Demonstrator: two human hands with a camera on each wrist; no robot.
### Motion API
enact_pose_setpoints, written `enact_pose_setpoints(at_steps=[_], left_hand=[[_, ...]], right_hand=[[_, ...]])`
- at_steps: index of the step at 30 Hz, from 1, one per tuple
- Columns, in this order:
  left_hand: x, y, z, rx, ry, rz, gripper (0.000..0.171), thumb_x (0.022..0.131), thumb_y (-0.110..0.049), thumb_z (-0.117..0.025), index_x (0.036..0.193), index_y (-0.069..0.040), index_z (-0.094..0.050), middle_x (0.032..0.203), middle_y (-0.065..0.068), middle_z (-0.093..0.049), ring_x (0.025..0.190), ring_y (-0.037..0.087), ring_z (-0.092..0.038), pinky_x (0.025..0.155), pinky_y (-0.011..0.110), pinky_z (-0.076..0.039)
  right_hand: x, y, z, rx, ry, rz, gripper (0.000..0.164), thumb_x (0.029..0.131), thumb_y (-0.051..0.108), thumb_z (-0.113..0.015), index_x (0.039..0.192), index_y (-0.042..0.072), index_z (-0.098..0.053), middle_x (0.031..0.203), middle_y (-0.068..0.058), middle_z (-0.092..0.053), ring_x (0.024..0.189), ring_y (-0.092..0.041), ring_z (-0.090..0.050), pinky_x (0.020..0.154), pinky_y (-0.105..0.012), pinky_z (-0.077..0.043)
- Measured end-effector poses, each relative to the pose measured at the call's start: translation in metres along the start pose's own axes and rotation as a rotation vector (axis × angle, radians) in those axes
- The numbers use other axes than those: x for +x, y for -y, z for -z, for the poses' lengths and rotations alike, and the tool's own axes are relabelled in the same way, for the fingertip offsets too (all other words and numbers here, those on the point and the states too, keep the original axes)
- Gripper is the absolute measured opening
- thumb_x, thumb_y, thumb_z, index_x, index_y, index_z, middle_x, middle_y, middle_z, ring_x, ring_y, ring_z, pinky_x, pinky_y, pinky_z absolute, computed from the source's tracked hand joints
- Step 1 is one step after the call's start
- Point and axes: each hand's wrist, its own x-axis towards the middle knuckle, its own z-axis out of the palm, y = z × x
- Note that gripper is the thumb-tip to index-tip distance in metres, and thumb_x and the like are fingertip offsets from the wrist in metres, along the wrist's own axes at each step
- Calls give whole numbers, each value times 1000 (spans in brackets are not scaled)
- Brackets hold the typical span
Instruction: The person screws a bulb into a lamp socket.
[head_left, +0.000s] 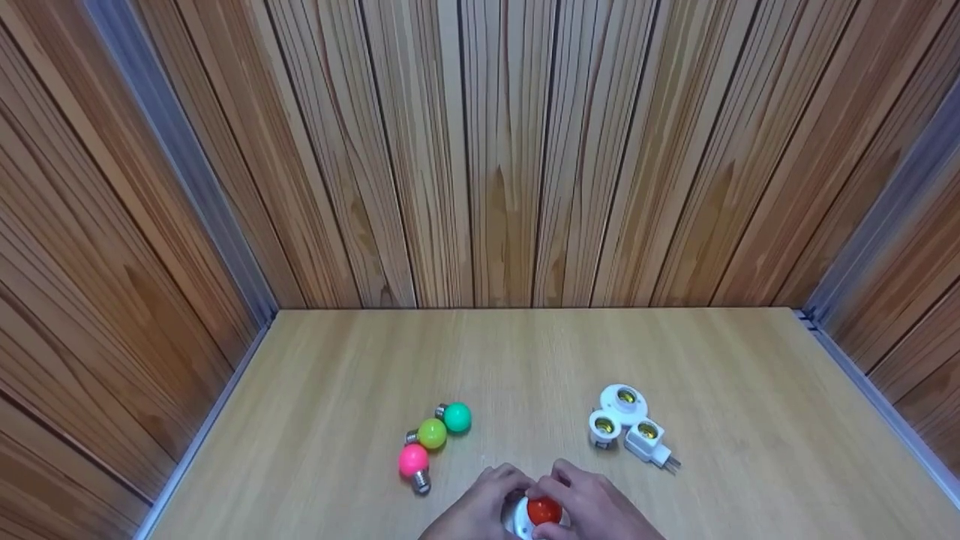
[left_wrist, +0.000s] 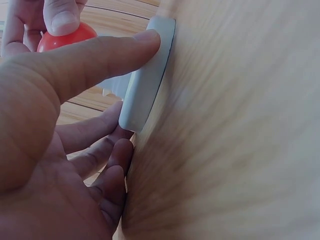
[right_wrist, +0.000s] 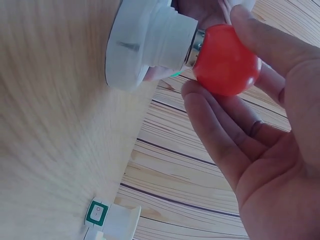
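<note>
A red light bulb (right_wrist: 227, 60) stands with its metal screw base partly in the collar of a round white lamp socket (right_wrist: 131, 47), which sits on the table. My right hand (head_left: 596, 506) holds the bulb's globe between thumb and fingers. On the other side, my left hand (head_left: 484, 502) grips the socket's base by its rim, with the thumb on top, as the left wrist view shows. Part of the bulb's metal thread is visible above the collar in the right wrist view.
Left of the hands lie a pink bulb (head_left: 413, 460), a yellow-green bulb (head_left: 432, 433) and a green bulb (head_left: 457, 417). To the right are a round white socket (head_left: 631, 409), a smaller socket (head_left: 604, 429) and a plug-in socket (head_left: 641, 444). Wood-panelled walls (head_left: 502, 150) enclose the table (head_left: 525, 352).
</note>
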Motion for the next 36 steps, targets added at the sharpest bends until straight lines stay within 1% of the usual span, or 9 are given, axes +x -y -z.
enact_pose_setpoints(at_steps=[4,7,11,15,19,24,27,32,36], left_hand=[[-2,1,0,18,-10,-29,48,71,-27,-89,111,-32,-65,111,-14,-56,108,10,-48,101,37,-52],[-3,2,-1,36,-24,-58,48,70,-28,-89,111,-32,-64,110,-15,-57,107,9,-48,99,32,-52],[-3,1,-2,16,-17,-26,51,69,-31,-90,111,-33,-63,110,-13,-56,107,11,-48,98,34,-53],[-3,1,-1,1,-14,-1,53,68,-32,-91,113,-33,-62,112,-11,-56,108,13,-48,99,37,-54],[-3,2,-1,6,-17,-21,53,69,-30,-90,114,-34,-62,112,-12,-56,109,12,-48,99,36,-53],[-3,1,1,-15,-2,3,51,69,-32,-90,113,-35,-63,112,-13,-56,110,13,-48,102,39,-52],[-3,0,1,-15,-3,15,51,69,-33,-90,112,-35,-63,111,-13,-56,109,13,-49,102,39,-53],[-4,-1,0,3,-13,-6,49,70,-30,-90,112,-34,-63,111,-13,-56,108,12,-49,101,37,-53],[-6,0,-1,33,-27,-25,50,70,-27,-90,113,-32,-64,110,-13,-56,107,10,-49,100,34,-52]], right_hand=[[-1,-1,-2,-19,-19,51,41,92,50,-63,119,19,-64,94,5,-57,73,8,-47,63,-9,-43],[-1,-1,-2,-54,-25,71,40,94,51,-60,120,20,-63,97,4,-58,74,8,-46,64,-10,-44],[-2,-2,-1,-6,14,54,42,94,50,-60,130,29,-58,111,4,-61,83,6,-52,71,-12,-49],[-3,-3,1,24,27,85,42,93,43,-65,133,30,-58,119,3,-62,90,2,-56,77,-14,-52],[-3,-3,3,24,31,77,37,94,41,-65,128,29,-61,117,5,-63,89,3,-55,76,-13,-51],[-2,-3,3,18,47,34,33,94,42,-65,124,30,-63,113,8,-63,88,4,-54,78,-13,-52],[-2,-4,2,10,25,49,32,94,42,-64,123,29,-64,109,7,-63,87,4,-55,78,-13,-52],[-3,-6,-1,22,-14,80,31,96,42,-62,122,26,-65,104,7,-62,86,5,-54,74,-12,-51],[-2,-5,-2,40,11,28,32,93,42,-65,123,28,-63,108,7,-62,88,4,-54,76,-13,-52]])
